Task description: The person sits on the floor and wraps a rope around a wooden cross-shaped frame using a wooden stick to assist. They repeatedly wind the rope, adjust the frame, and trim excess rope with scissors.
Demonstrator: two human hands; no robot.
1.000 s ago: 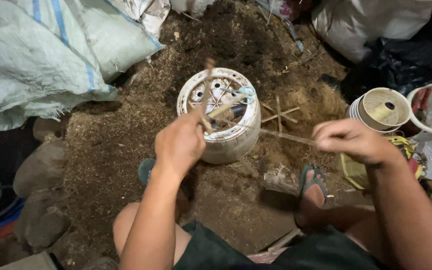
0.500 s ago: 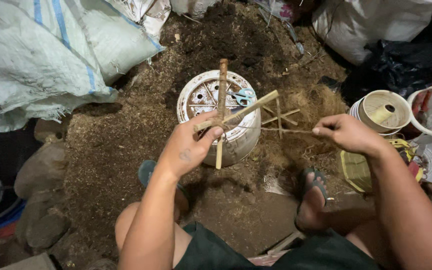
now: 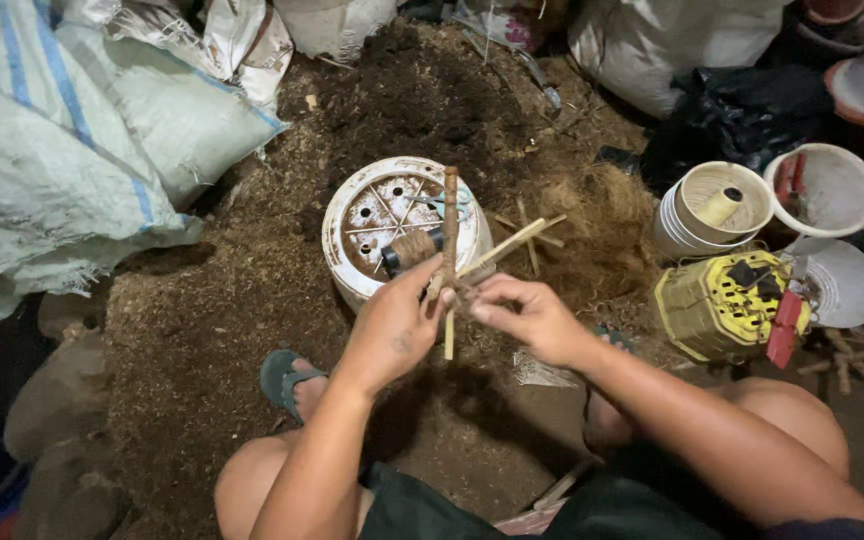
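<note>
Left hand point(image 3: 392, 325) is clamped on a cross of bamboo sticks point(image 3: 449, 255) held over the near edge of an upturned white pot point(image 3: 352, 215). Right hand point(image 3: 532, 318) pinches the crossing point – fingers together on the sticks. A twine spool point(image 3: 409, 248) lies on the pot – soil floor point(image 3: 202, 330) beneath.

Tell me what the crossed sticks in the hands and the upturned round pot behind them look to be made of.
Crossed sticks: probably bamboo or split wood, matte, pale tan where cut, brown on the longer piece. Upturned pot: likely moulded plastic, white, soiled, with radial ribs and drain holes in its base.
</note>
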